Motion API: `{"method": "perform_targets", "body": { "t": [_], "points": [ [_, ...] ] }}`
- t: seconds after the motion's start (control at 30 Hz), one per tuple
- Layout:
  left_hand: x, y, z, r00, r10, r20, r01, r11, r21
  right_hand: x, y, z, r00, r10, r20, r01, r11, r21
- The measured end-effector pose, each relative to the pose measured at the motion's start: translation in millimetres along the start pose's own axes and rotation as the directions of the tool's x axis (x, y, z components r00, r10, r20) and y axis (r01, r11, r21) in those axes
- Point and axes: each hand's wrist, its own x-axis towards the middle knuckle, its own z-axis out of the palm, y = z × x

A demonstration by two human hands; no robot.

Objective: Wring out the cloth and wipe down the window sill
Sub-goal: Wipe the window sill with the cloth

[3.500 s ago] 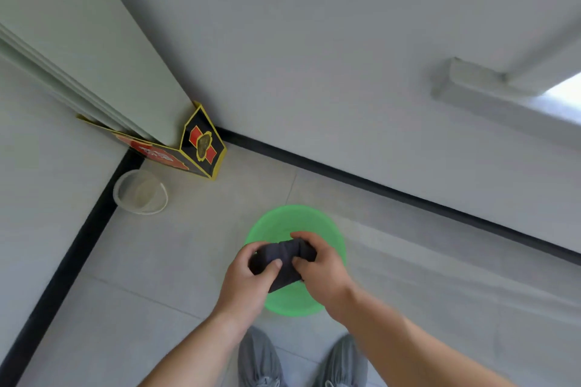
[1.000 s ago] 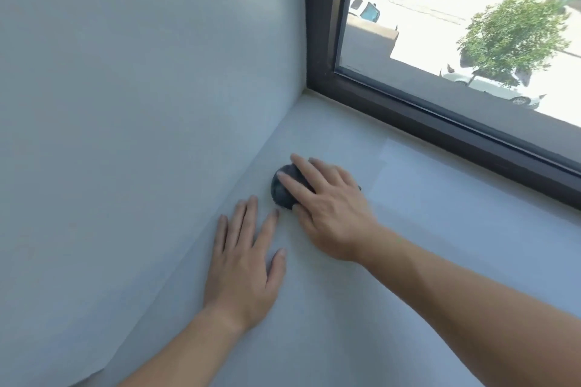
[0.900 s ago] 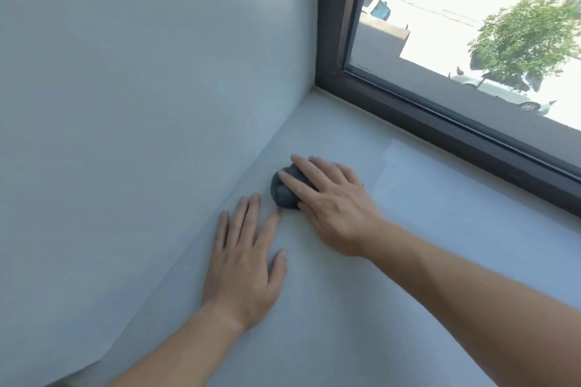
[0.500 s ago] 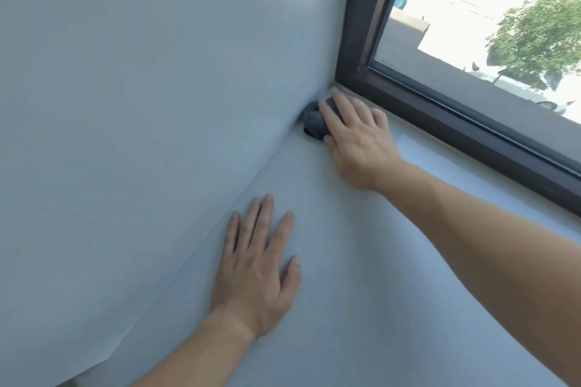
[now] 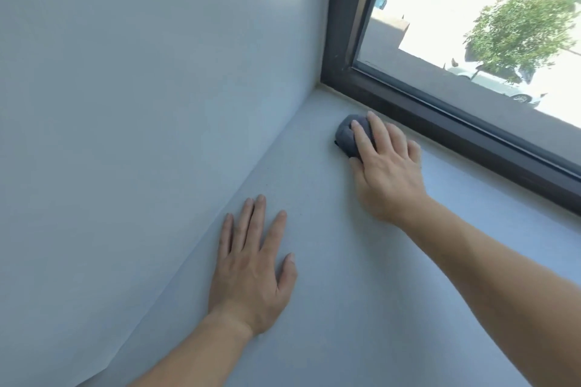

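A bunched dark grey cloth (image 5: pixel 345 137) lies on the pale window sill (image 5: pixel 361 292), a little to the right of the far left corner and close to the dark window frame (image 5: pixel 456 132). My right hand (image 5: pixel 388 173) presses down on the cloth, its fingers laid over the top and covering the cloth's right part. My left hand (image 5: pixel 251 267) rests flat on the sill nearer to me, fingers spread, holding nothing, beside the side wall.
The white side wall (image 5: pixel 141 104) bounds the sill on the left. The dark frame and glass (image 5: pixel 471 25) bound it at the back. Bare sill stretches to the right and towards me. A street, cars and a tree show outside.
My right hand has slid the cloth out of the far left corner, rightwards along the window frame. My left hand has stayed flat on the sill.
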Motion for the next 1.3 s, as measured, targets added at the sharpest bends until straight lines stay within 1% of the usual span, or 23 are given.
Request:
{"method": "perform_targets", "body": {
  "t": [0.07, 0.13, 0.17, 0.2, 0.27, 0.3, 0.33, 0.4, 0.47, 0.5, 0.57, 0.67, 0.7, 0.73, 0.8, 0.87, 0.9, 0.93, 1.03, 1.1, 1.13, 1.2, 1.3],
  "points": [
    [0, 1, -2, 1.0, 0.002, 0.004, -0.002, 1.0, -0.006, -40, -16, 3, 0.987, -0.16, 0.035, 0.159, 0.987, 0.019],
    [1, 1, -2, 1.0, 0.0, -0.003, 0.0, 1.0, -0.012, -64, -9, 0, 0.939, -0.327, 0.108, 0.326, 0.945, 0.024],
    [1, 1, -2, 1.0, -0.004, -0.003, 0.003, 1.0, -0.011, -59, 1, -1, 0.937, -0.333, 0.101, 0.334, 0.943, 0.016],
    [0, 1, -2, 1.0, -0.005, 0.0, 0.005, 1.0, -0.01, -49, 10, -3, 0.963, -0.251, 0.097, 0.251, 0.968, 0.009],
    [1, 1, -2, 1.0, -0.006, 0.001, 0.006, 1.0, -0.016, -27, 17, -7, 0.998, 0.021, 0.065, -0.024, 0.999, 0.033],
    [1, 0, -2, 1.0, -0.006, -0.002, 0.006, 1.0, -0.018, -24, 11, -6, 0.992, 0.114, 0.045, -0.116, 0.992, 0.049],
    [0, 0, -2, 1.0, -0.005, -0.006, 0.005, 1.0, -0.018, -30, 0, -4, 0.99, 0.138, 0.022, -0.139, 0.989, 0.045],
    [0, 0, -2, 1.0, 0.002, -0.018, -0.002, 1.0, -0.024, -63, -20, 2, 1.0, -0.015, 0.01, 0.015, 1.0, 0.019],
    [0, 0, -3, 1.0, 0.003, -0.024, -0.004, 0.999, -0.032, -95, -18, 2, 0.975, -0.212, 0.062, 0.211, 0.977, 0.028],
    [0, 0, -3, 1.0, 0.001, -0.025, -0.002, 0.999, -0.034, -94, -8, 0, 0.962, -0.261, 0.083, 0.259, 0.965, 0.029],
    [1, -1, -2, 1.0, -0.001, -0.028, 0.0, 0.999, -0.034, -70, 11, -3, 0.982, -0.17, 0.085, 0.171, 0.985, 0.0],
    [0, -2, -1, 0.999, -0.003, -0.036, 0.001, 0.999, -0.042, -25, 11, -3, 0.979, 0.202, 0.019, -0.202, 0.978, 0.051],
    [1, -2, 0, 0.999, -0.004, -0.04, 0.002, 0.999, -0.047, -19, -1, 0, 0.964, 0.264, 0.004, -0.264, 0.963, 0.061],
    [2, -1, -1, 0.999, -0.001, -0.044, -0.001, 0.999, -0.052, -19, -15, 2, 0.967, 0.256, -0.009, -0.255, 0.965, 0.062],
    [1, -1, -2, 0.999, -0.002, -0.053, -0.001, 0.998, -0.057, -37, -45, 8, 0.999, 0.044, 0.002, -0.044, 0.997, 0.067],
    [1, -1, -3, 0.999, 0.001, -0.051, -0.004, 0.998, -0.055, -58, -49, 8, 0.977, -0.206, 0.053, 0.203, 0.977, 0.06],
    [1, -1, -3, 0.999, 0.002, -0.05, -0.004, 0.999, -0.053, -57, -38, 4, 0.96, -0.272, 0.065, 0.269, 0.962, 0.056],
    [0, -1, -3, 0.999, 0.003, -0.051, -0.006, 0.999, -0.051, -51, -23, 1, 0.965, -0.255, 0.065, 0.253, 0.967, 0.045],
    [1, -2, 0, 0.998, 0.0, -0.055, -0.003, 0.998, -0.055, -28, 17, -3, 0.995, 0.096, 0.032, -0.098, 0.994, 0.054],
    [-1, -3, -1, 0.998, 0.001, -0.057, -0.006, 0.997, -0.083, -32, 3, 0, 0.979, 0.205, 0.014, -0.206, 0.976, 0.076],
    [-1, -4, -3, 0.998, 0.011, -0.064, -0.018, 0.993, -0.116, -43, -13, 2, 0.986, 0.169, 0.004, -0.169, 0.983, 0.07],
    [-6, -3, -8, 0.995, 0.02, -0.101, -0.043, 0.972, -0.23, -77, -42, 7, 0.999, -0.044, 0.013, 0.044, 0.998, 0.053],
    [-26, -2, -13, 0.989, -0.015, -0.148, -0.03, 0.955, -0.296, -113, -49, 9, 0.948, -0.312, 0.069, 0.309, 0.95, 0.041]
  ]
}}
